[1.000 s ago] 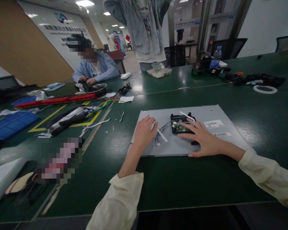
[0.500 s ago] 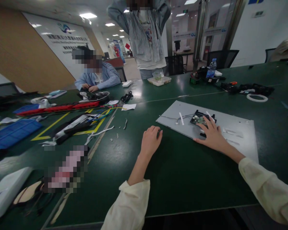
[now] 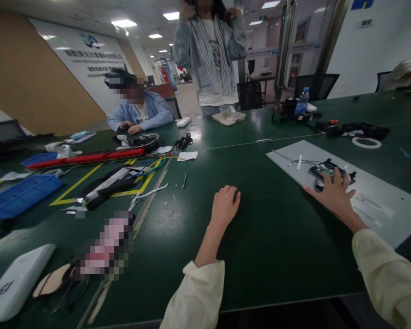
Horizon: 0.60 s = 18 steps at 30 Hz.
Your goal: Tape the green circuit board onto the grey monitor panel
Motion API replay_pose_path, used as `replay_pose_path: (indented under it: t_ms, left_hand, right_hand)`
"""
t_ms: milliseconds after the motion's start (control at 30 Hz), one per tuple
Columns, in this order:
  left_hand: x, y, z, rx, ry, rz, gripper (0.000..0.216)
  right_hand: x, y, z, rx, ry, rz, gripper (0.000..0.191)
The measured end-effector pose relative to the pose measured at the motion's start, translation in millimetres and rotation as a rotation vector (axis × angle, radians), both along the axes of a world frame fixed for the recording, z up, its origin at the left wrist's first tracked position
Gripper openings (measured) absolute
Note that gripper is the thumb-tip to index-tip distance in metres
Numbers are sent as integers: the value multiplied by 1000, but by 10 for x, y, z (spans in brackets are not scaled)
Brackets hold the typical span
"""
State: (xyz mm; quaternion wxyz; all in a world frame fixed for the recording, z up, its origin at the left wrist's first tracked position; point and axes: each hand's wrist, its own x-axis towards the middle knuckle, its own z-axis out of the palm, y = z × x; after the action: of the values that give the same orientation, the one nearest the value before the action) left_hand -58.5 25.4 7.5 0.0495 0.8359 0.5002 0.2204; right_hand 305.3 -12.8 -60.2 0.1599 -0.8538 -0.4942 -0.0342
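My right hand [image 3: 335, 195] lies over a flat grey panel [image 3: 373, 187] on the right side of the table. Its fingers are spread, with the fingertips at a black bracket and green circuit board [image 3: 324, 170] mounted on the panel. The thumb reaches the panel's near edge. A thin grey cable [image 3: 287, 158] runs from the board along the panel, under a strip of white tape [image 3: 299, 161]. Left of the panel, my left hand [image 3: 224, 205] rests on the bare tabletop with its fingers loosely curled and nothing visible in them.
Left on the green table [image 3: 178, 256] are a blue basket [image 3: 23, 194], a red strip [image 3: 85, 157], cables and a white box [image 3: 17, 283]. A water bottle [image 3: 302, 100] and a white ring [image 3: 366, 143] lie far right. One person sits across the table; another stands.
The panel has slid to the right and turned, with my right hand moving along on it. My left hand is slightly farther right in view, still curled. The standing person has lowered their arms somewhat.
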Motion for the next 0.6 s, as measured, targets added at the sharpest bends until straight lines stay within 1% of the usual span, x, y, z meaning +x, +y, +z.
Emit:
replay_pose_path:
  t_ms: [100, 300, 500, 600]
  left_hand:
    - [-14, 7, -13, -46, 0, -17, 21]
    - [-36, 24, -7, -83, 10, -10, 25]
    - [-58, 38, -28, -113, 9, 5, 25]
    - [-59, 54, -50, -113, 14, 12, 25]
  right_hand:
    - [148, 2, -18, -8, 34, -60, 92]
    - [378, 74, -19, -4, 107, -123, 95]
    - [531, 93, -19, -38, 135, -199, 97]
    - [572, 92, -27, -16, 120, -222, 96]
